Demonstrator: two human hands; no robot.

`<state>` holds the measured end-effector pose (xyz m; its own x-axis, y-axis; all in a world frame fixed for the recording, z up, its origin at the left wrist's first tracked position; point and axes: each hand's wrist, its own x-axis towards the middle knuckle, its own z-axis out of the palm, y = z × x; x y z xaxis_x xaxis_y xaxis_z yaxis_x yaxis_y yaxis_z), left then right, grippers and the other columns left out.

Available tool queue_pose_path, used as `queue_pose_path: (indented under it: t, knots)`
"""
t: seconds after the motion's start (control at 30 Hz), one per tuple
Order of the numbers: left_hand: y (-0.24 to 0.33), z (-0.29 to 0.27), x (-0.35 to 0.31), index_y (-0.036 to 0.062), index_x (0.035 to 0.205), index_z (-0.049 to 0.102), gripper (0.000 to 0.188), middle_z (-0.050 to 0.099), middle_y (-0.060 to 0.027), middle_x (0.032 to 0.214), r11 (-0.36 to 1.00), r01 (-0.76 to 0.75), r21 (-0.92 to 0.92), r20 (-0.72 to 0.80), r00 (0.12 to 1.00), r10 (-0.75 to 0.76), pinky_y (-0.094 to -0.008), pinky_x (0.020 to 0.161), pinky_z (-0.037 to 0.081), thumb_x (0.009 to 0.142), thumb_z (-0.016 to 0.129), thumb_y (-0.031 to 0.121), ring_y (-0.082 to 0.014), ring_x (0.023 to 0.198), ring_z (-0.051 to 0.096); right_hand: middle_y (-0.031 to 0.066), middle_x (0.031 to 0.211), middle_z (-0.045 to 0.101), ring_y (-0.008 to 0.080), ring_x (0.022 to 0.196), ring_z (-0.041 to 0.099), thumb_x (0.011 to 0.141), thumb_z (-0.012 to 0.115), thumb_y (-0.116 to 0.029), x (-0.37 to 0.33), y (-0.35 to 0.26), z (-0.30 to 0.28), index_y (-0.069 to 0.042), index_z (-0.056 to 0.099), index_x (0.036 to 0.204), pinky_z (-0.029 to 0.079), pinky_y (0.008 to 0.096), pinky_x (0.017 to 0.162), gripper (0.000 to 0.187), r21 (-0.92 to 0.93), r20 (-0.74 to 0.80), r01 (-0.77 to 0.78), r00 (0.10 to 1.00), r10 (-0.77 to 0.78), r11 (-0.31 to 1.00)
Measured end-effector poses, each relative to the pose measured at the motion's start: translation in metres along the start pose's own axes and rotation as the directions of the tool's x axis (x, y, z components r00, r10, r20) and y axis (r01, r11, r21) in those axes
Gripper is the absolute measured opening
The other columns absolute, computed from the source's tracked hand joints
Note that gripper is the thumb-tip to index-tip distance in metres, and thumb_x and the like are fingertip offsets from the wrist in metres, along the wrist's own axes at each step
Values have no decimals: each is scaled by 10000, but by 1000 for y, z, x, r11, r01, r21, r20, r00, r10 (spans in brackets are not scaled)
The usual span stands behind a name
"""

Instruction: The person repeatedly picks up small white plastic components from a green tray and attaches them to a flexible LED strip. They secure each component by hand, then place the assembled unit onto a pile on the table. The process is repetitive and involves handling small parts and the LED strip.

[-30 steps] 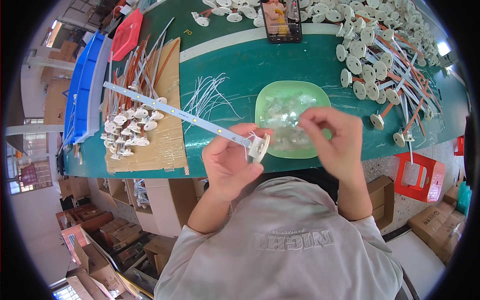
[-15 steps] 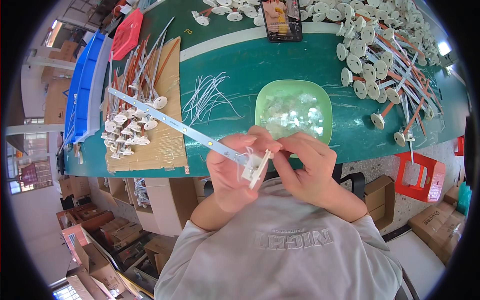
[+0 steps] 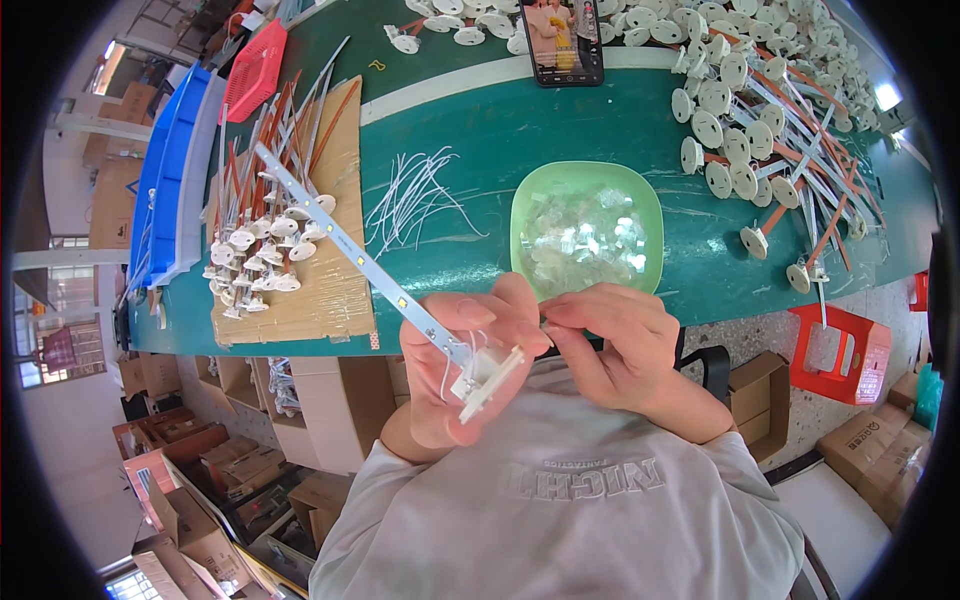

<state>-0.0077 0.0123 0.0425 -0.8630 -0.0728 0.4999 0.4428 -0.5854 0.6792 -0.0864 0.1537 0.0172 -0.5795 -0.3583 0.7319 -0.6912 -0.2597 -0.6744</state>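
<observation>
My left hand (image 3: 450, 365) is closed on an LED light strip (image 3: 362, 262) with a white plastic base (image 3: 487, 386) at its near end. Thin white wires (image 3: 450, 365) loop from the strip into that base, which is seen nearly edge-on. The strip points up and left across the bench. Just right of the left fingertips, my right hand (image 3: 625, 350) pinches thumb against fingers; something tiny and dark shows at the tips, too small to name. Beyond the hands stands a green bowl (image 3: 519, 235) holding many small clear plastic pieces (image 3: 585, 235).
Loose white wires (image 3: 415, 195) lie left of the bowl. Strips with white bases (image 3: 270, 245) are heaped on cardboard (image 3: 345, 290) at left; more white round bases (image 3: 740, 150) pile at right. A phone (image 3: 562, 45) stands at the back, a blue bin (image 3: 170, 180) and red basket (image 3: 253, 70) far left.
My left hand has shifted slightly left and down, tilting the base; the strip's far end has swung right and up. My right hand has moved a little lower, its fingertips still near the left ones.
</observation>
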Motion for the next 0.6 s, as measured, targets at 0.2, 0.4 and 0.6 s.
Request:
queue_pose_path:
  t: [0.2, 0.4, 0.6]
  knots:
    - [-6, 4, 2, 49, 1317, 508, 708, 657, -187, 1139, 985, -72, -154, -59, 996, 63, -315, 804, 423, 753, 840, 319, -229, 963, 489, 138, 833, 707, 219, 634, 669, 667, 756, 61, 3, 0, -2, 32, 674, 910, 541, 275, 548, 258, -119, 9, 165, 986, -165, 979]
    - [-9, -1, -2, 48, 1360, 476, 726, 628, -219, 1212, 975, -192, 109, 3, 981, 193, -360, 878, 446, 753, 835, 219, -286, 1089, 528, 116, 799, 699, 216, 611, 665, 659, 726, 86, 2, -5, -13, 32, 675, 881, 534, 274, 534, 234, -149, 19, 189, 982, -188, 971]
    - [-25, -13, -10, 81, 1464, 354, 733, 529, -218, 1369, 950, -38, 310, -127, 989, 81, -430, 1059, 413, 851, 750, 152, -380, 1289, 489, 107, 741, 683, 224, 576, 647, 680, 701, 97, 10, -5, -24, 34, 671, 870, 534, 275, 535, 203, -199, 24, 64, 998, -61, 978]
